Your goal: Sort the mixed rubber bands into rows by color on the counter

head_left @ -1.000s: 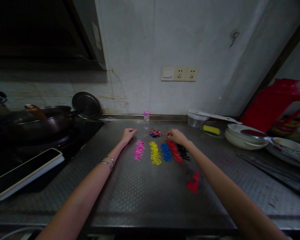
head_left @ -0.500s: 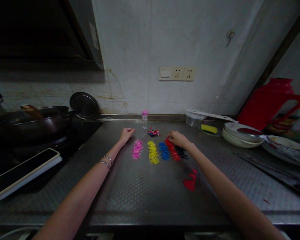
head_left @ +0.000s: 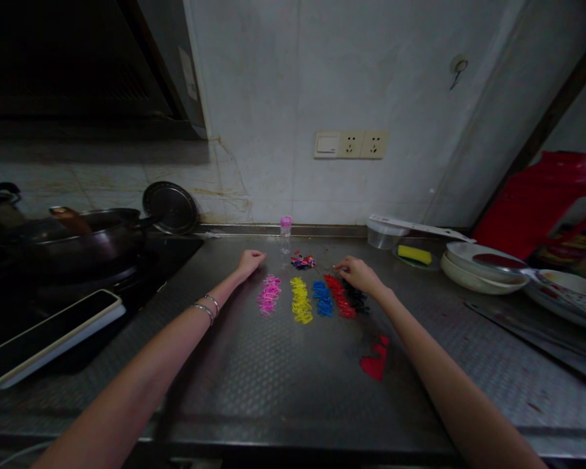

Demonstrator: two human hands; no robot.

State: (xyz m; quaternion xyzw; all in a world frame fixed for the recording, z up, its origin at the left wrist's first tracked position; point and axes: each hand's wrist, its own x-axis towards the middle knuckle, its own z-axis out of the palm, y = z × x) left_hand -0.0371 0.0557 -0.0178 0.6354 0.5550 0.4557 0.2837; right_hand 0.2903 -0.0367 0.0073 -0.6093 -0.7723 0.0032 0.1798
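Small coloured bits that look like tiny rubber bands lie sorted on the metal counter: a pink row (head_left: 269, 295), a yellow row (head_left: 301, 301), a blue row (head_left: 323, 299), a red row (head_left: 340, 297) and a black row (head_left: 359, 299). Behind them is a mixed pile (head_left: 303, 262). My left hand (head_left: 251, 262) rests beyond the pink row with its fingers closed; whatever they hold is too small to make out. At the far end of the red and black rows, my right hand (head_left: 360, 273) is in a pinch and partly covers the black row. Its fingertips' contents are unclear.
A clear bottle with a pink cap (head_left: 286, 233) stands near the wall. Red scraps (head_left: 375, 363) lie nearer me. To the left are a pan (head_left: 88, 244) and a stove; to the right, a plastic tub (head_left: 385, 236), a yellow sponge (head_left: 415, 255), bowls (head_left: 483, 275) and a red jug (head_left: 527, 202).
My right hand has lifted slightly off the far end of the red row and moved right, uncovering it. My left hand stays in place. The view has shifted a little.
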